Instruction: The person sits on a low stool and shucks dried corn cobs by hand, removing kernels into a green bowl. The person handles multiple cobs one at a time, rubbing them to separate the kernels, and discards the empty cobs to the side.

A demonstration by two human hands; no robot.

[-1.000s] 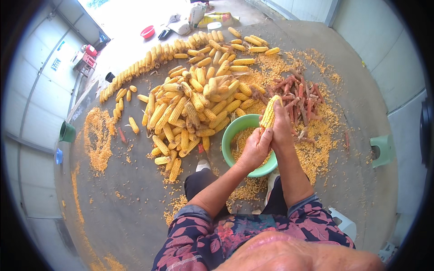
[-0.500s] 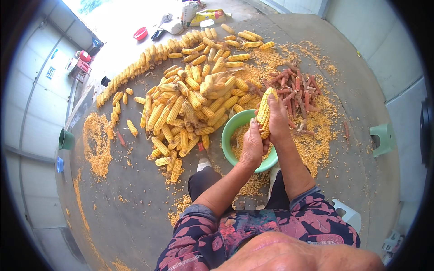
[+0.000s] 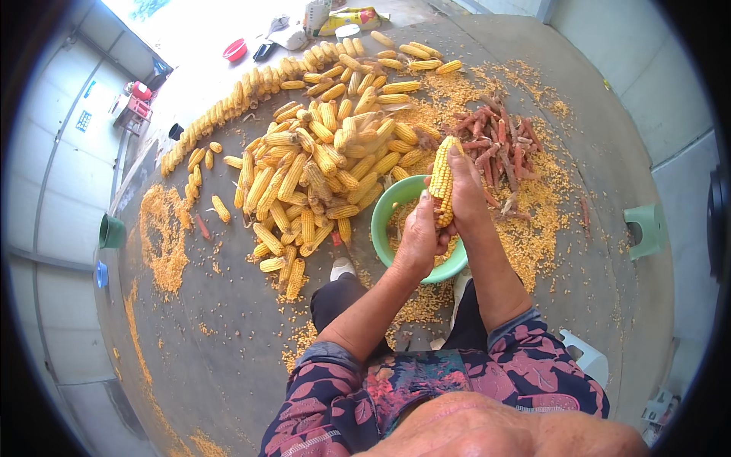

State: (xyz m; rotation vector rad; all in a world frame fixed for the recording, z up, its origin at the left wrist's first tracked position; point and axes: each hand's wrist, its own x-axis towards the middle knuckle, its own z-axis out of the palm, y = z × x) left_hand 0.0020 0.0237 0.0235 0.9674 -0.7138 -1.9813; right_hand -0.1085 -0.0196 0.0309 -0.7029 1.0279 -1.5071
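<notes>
A yellow corn cob [image 3: 442, 180] stands tilted upright between my two hands, most of its kernels still in rows. My right hand [image 3: 466, 194] is wrapped along its right side, thumb near the upper part. At the cob's lower end my left hand [image 3: 417, 242] grips it, thumb pressed on the kernels. Both hands are over a green basin [image 3: 378, 231], which has loose kernels inside. Part of the basin is hidden by my hands and forearms.
Left of the basin lies a big heap of corn cobs [image 3: 304, 175]. Bare reddish cobs [image 3: 499, 148] are piled at the far right among scattered kernels [image 3: 533, 247]. A green stool [image 3: 646, 233] stands at right; a green bucket [image 3: 112, 231] is by the left wall.
My hands and the corn cob have shifted slightly left. The left hand sits a little lower on the cob, and the whole view has moved slightly.
</notes>
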